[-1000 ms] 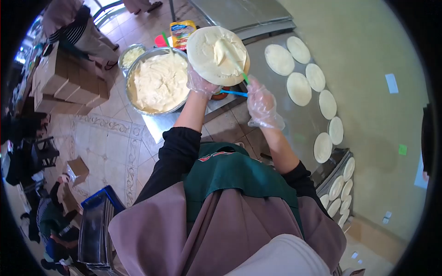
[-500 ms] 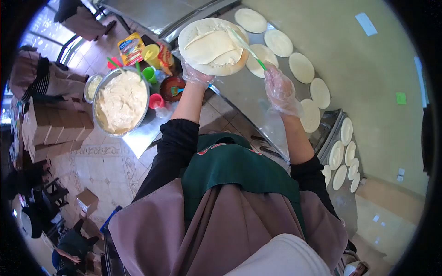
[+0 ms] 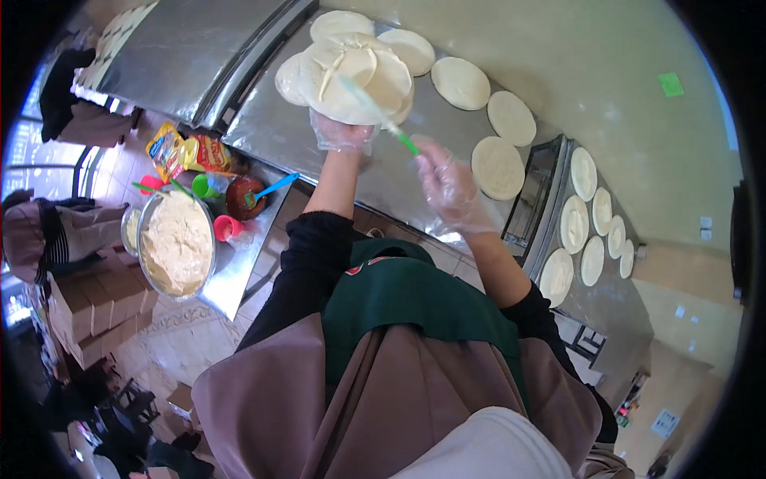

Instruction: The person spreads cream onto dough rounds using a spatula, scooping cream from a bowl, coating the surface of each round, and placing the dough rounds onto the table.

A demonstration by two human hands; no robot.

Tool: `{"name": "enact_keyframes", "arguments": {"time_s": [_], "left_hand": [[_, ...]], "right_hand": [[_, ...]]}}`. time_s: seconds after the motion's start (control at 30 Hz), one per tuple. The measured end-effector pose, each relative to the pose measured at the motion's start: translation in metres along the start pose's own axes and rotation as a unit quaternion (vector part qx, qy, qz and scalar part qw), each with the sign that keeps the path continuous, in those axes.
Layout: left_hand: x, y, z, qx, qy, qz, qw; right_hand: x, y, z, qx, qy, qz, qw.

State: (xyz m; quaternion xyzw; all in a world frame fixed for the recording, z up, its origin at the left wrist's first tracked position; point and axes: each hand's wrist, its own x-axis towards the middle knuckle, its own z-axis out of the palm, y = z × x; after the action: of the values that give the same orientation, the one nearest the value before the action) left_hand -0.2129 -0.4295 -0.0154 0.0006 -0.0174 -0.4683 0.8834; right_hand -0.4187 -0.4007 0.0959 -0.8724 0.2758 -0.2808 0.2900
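In my gloved left hand [image 3: 343,134] rests a round flat dough base [image 3: 319,96], held from beneath above the metal counter. A pale, creamy spread [image 3: 359,72] lies on top in thick folds. My right hand [image 3: 448,184], also in a clear plastic glove, is closed around the green handle of a spatula [image 3: 381,116]. Its pale blade reaches over the spread; whether it touches is blurred. Several other pale dough rounds [image 3: 461,83] lie on the counter around the held one.
At left, a large bowl of creamy mixture [image 3: 177,239] stands on a metal table [image 3: 229,289], near a red-brown sauce bowl [image 3: 242,209] with a blue-handled utensil and coloured cups [image 3: 227,228]. More rounds [image 3: 574,225] lie on a right-hand counter. Cardboard boxes [image 3: 100,299] and people are farther left.
The view has swung right, showing more of the right-hand counter. The spatula blade has moved from the far right edge of the held base to its middle. Both hands keep their hold.
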Motion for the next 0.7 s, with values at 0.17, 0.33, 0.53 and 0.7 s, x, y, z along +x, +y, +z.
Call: {"name": "enact_keyframes", "arguments": {"time_s": [0.17,0.33,0.53,0.7], "left_hand": [[-0.007,-0.020,0.012,-0.069,-0.059,-0.122,0.988],[0.010,-0.050,0.020,-0.108,-0.033,-0.194,0.975],[0.015,-0.071,0.011,0.085,0.088,-0.188,0.975],[0.034,-0.072,0.006,0.136,-0.074,-0.183,0.971]], "right_hand": [[0.016,0.040,-0.025,-0.131,0.095,0.095,0.982],[-0.007,0.056,0.006,-0.246,0.051,0.130,0.959],[0.007,0.023,0.022,-0.127,0.057,0.123,0.983],[0.030,0.034,-0.017,-0.122,0.085,0.219,0.964]]}}
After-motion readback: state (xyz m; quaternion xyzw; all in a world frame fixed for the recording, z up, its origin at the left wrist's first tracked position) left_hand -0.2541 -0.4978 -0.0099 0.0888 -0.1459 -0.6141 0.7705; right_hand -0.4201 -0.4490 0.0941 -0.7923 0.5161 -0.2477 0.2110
